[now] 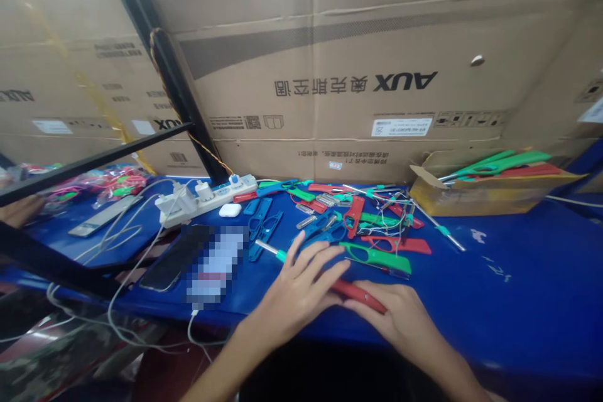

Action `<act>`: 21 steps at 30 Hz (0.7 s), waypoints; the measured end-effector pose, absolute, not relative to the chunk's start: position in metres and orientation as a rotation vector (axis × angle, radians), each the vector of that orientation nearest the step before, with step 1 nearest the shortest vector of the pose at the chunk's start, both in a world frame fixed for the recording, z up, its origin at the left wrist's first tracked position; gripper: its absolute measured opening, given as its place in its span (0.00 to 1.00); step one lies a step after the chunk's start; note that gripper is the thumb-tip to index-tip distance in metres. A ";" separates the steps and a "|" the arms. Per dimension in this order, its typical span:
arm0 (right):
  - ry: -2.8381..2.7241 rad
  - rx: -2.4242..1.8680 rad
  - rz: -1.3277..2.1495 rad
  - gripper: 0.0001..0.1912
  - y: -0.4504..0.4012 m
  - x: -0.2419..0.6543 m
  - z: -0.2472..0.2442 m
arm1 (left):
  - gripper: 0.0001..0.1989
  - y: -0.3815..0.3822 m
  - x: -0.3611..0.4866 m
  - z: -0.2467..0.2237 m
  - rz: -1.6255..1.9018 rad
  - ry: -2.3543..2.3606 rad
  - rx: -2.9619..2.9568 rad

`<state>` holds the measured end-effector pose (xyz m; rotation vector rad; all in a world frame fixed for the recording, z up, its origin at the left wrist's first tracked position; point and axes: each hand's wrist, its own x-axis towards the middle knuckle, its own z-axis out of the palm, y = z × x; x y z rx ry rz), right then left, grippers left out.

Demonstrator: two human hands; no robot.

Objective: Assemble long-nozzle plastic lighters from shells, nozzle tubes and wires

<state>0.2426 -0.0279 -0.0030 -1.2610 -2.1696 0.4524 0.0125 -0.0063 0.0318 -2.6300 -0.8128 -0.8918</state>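
Observation:
Both hands are closed around a red long-nosed lighter [362,296] near the front of the blue table. My left hand [307,281] lies over its middle, fingers wrapped across the body. Past that hand sticks out a silver nozzle with a turquoise collar, pointing left and away from me. My right hand [399,316] grips the handle end, with the thumb underneath. Just beyond my hands lie a green lighter shell [379,257], a red shell [405,245] and blue shells [264,226]. Clear fuel tanks [306,222] and loose wires [396,223] are mixed among them.
A cardboard box [475,198] with green and red lighters stands back right. Left are a power strip [207,200] with chargers, a white earbud case [230,210], two phones [169,257] and loose cables. A black metal frame [164,75] and large cartons [358,31] border the table [513,308].

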 end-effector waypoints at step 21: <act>-1.729 -1.323 1.057 0.16 -0.037 0.253 0.000 | 0.15 0.003 -0.062 0.058 -0.680 -0.885 -2.774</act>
